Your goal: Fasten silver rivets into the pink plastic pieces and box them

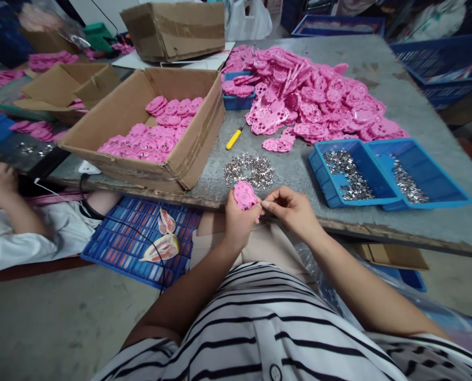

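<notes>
A pink plastic piece [244,195] with a rounded, scalloped outline is gripped in my left hand [238,219], just off the table's front edge. My right hand [293,209] pinches at the right side of that piece, thumb against forefinger; what sits between the fingertips is too small to make out. Just beyond my hands lies a ring-shaped heap of small shiny metal parts [248,170]. A screwdriver with a yellow handle [233,139] rests behind the heap. Farther back spreads a large pile of pink plastic pieces [315,98].
Two joined blue bins [390,198] with metal parts stand at right. A cardboard box [204,151] of pink pieces stands at left, a small blue tray [238,102] beside it. Another person's hand [0,180] is at far left. Peeled fruit lies on a blue crate [120,227].
</notes>
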Tool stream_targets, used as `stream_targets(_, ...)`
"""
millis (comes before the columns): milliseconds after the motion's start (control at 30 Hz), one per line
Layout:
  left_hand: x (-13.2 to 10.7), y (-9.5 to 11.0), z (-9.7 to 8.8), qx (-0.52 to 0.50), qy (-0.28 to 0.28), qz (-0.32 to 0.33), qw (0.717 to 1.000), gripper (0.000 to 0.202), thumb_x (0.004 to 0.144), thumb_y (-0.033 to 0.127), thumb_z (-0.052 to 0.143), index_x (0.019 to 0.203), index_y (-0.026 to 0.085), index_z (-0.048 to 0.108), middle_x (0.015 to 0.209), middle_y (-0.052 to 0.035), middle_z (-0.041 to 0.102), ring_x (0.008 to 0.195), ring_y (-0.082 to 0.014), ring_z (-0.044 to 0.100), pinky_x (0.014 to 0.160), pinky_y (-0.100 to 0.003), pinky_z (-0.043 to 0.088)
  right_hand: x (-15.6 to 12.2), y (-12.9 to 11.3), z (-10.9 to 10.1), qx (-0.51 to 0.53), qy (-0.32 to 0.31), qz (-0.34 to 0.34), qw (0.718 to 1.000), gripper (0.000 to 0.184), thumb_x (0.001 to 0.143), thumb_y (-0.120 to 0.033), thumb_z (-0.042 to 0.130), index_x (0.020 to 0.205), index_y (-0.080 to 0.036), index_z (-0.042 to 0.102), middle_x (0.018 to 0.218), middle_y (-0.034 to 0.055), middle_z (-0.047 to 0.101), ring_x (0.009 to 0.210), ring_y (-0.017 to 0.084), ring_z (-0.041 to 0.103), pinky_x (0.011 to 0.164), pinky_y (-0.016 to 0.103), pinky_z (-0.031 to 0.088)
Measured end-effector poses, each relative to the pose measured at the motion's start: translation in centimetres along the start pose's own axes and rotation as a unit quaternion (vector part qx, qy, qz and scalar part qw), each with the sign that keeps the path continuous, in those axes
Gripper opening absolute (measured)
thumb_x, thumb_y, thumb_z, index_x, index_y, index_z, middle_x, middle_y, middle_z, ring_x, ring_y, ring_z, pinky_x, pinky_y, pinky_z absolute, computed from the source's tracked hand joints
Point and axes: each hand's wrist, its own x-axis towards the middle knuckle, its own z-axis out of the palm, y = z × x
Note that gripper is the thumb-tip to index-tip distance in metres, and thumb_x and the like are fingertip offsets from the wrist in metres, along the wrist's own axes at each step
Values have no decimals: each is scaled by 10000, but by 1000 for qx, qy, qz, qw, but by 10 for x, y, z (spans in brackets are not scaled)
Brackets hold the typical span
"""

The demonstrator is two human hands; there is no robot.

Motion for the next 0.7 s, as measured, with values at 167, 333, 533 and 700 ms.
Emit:
stream_targets(167, 0, -1, 0, 0, -4, -7, 1000, 409, 565, 135, 671, 908, 207, 461, 682, 49, 575, 479, -81, 483, 399, -193, 380, 1, -2, 2, -52, -7, -96, 994, 199, 805, -270, 574, 620, -196, 570, 732, 36, 604, 740, 168, 554, 719, 313, 423)
stream_targets(333, -3, 7, -4, -91, -56, -40, 993, 423, 587, 214, 620, 979, 202, 462, 704, 37, 540, 546, -118, 526, 435, -215, 423, 3, -3, -2, 1, -18, -92, 996, 196, 827, -274, 570, 647, -198, 568, 831, 51, 589, 849, 186, 562, 786, 342, 460)
stream_targets(533, -2, 19, -7, -159, -108, -77, 978, 454, 602, 220, 510, 1054, 184, 477, 853, -40, 597, 814, -217, 615, 559, -261, 498, 3, -12, -6, 17, -47, -81, 995, 202, 823, -276, 603, 636, -199, 603, 1020, 92, 587, 1217, 250, 460, 994, 408, 397)
stream_targets(700, -3, 20, -9, -151, -141, -91, 974, 489, 627, 227, 500, 1112, 170, 474, 878, -55, 618, 783, -221, 632, 514, -253, 484, 5, -16, -11, -14, -78, -92, 993, 179, 815, -302, 611, 676, -189, 617, 1248, 91, 539, 1179, 252, 497, 999, 429, 398)
